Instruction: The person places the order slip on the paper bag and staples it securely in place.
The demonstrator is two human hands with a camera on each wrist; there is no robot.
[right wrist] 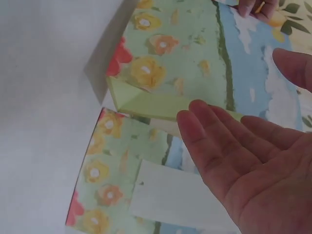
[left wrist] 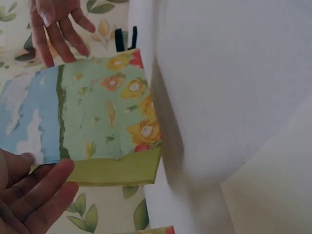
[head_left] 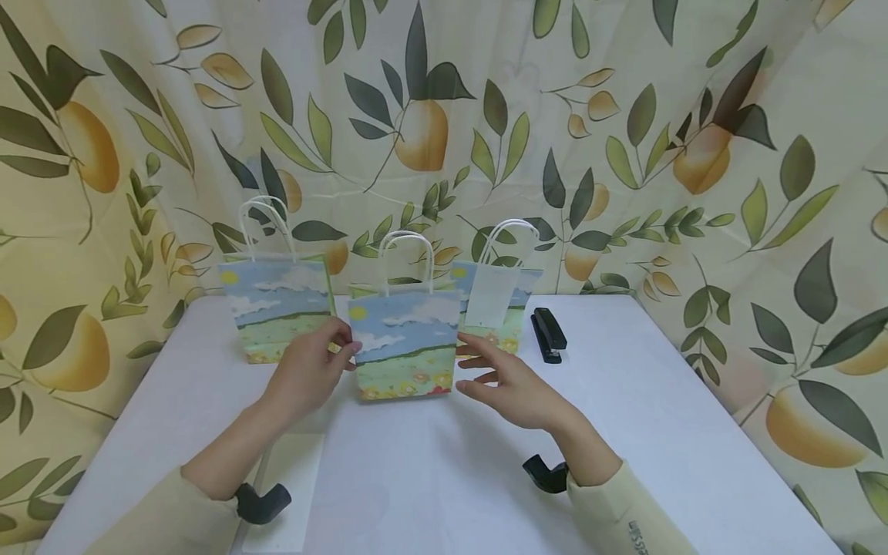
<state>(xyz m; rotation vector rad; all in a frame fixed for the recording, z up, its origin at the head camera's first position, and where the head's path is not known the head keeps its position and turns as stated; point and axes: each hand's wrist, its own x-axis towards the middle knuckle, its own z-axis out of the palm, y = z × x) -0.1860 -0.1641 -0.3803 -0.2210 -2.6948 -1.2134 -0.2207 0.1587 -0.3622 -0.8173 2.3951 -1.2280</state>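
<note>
A paper gift bag (head_left: 405, 331) with white handles, painted with sky, meadow and flowers, stands upright in the middle. My left hand (head_left: 312, 362) pinches its left edge, thumb on the front face and index finger tucked behind; the other fingers (left wrist: 56, 187) lie along the green side. On the opposite side my right hand (head_left: 509, 381) is spread with loosely bent fingers (right wrist: 195, 129) close to the bag's right side, gripping nothing. A matching bag (head_left: 284, 308) stands back left. Behind to the right is another (head_left: 516, 308), with a white card (head_left: 491, 297) on its front.
A black stapler (head_left: 549, 335) lies right of the bags on the white table (head_left: 444, 478). A flat white sheet (head_left: 284, 493) rests near the front left, partly under my left forearm. The leaf-and-fruit patterned curtain (head_left: 444, 208) hangs right behind the table.
</note>
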